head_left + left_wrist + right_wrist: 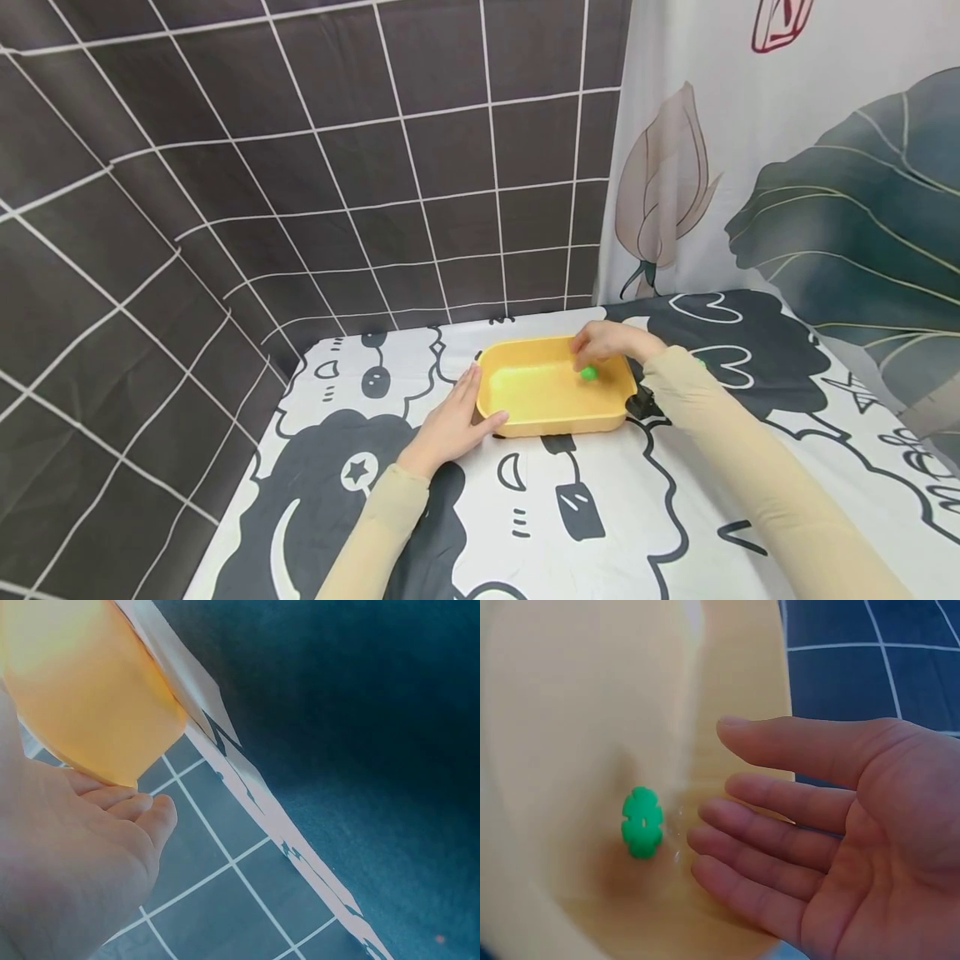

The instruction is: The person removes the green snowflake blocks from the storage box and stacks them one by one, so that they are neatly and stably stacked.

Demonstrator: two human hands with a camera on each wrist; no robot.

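Note:
A shallow yellow plastic tray (525, 427) sits on the patterned cloth in the head view. Inside it, toward the right, lies a green snowflake building disc (642, 823) with a notched edge and a small hole in its middle. My right hand (606, 339) reaches over the tray's right side. In the right wrist view its fingers are loosely extended beside the disc, apart from it and holding nothing. With fingers along the tray's left wall and thumb at the near left corner, my left hand (450, 423) touches the tray. The left wrist view shows those fingertips against the rim.
A black-and-white cartoon cloth (517, 492) covers the surface. Behind and to the left hangs a dark gridded sheet (450, 167); a white curtain with leaf prints (720, 150) hangs at the right. A green bit (701, 362) peeks out behind my right forearm.

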